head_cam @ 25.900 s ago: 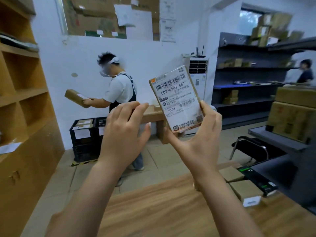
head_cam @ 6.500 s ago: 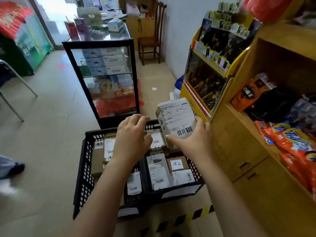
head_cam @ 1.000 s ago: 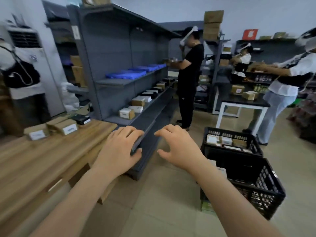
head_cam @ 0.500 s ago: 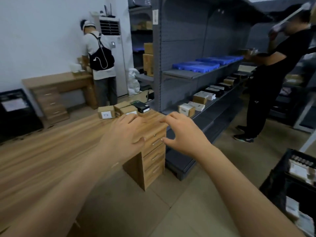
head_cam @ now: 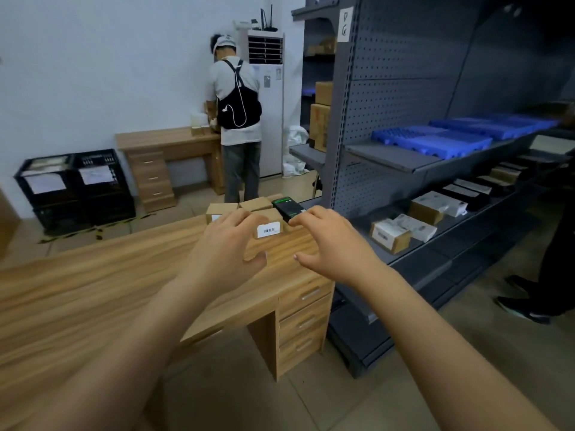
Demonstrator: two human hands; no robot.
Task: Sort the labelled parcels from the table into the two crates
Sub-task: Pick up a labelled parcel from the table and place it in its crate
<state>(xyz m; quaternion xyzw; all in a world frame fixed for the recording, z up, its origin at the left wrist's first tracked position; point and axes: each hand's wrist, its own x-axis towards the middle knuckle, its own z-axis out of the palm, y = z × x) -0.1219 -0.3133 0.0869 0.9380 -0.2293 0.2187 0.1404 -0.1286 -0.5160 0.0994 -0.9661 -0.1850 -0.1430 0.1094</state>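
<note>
Cardboard parcels, a cluster of three, sit at the far right corner of the wooden table (head_cam: 93, 290). The nearest parcel (head_cam: 270, 224) shows a white barcode label on its near face. A second parcel (head_cam: 217, 211) lies just to its left, with a white label partly hidden behind fingers. A third parcel (head_cam: 256, 203) sits behind them. A black box with a green top (head_cam: 287, 208) lies touching the cluster on its right.

Left hand (head_cam: 224, 247): extended over the table just in front of the cluster, fingers loosely curved, gripping nothing. Its fingertips overlap the labelled parcel in this view; cannot tell whether they make contact. Right hand (head_cam: 329, 244): extended beside the table's right edge, fingers spread and relaxed, thumb out, nothing in it. The two hands are apart, with the barcode label visible between them.

Black crates (head_cam: 74, 185) stand on the floor by the far left wall, with white sheets on their fronts, well apart from the table. A second wooden desk (head_cam: 165, 144) stands to their right, and a person with a black backpack (head_cam: 238, 119) faces it. A white floor-standing air conditioner (head_cam: 267, 88) is behind that person. Grey metal shelving (head_cam: 389, 119) runs along the right, carrying blue trays (head_cam: 451, 136) on a middle shelf and small boxes (head_cam: 390, 236) on the lower one. A dark shoe (head_cam: 522, 307) shows at the far right edge.
</note>
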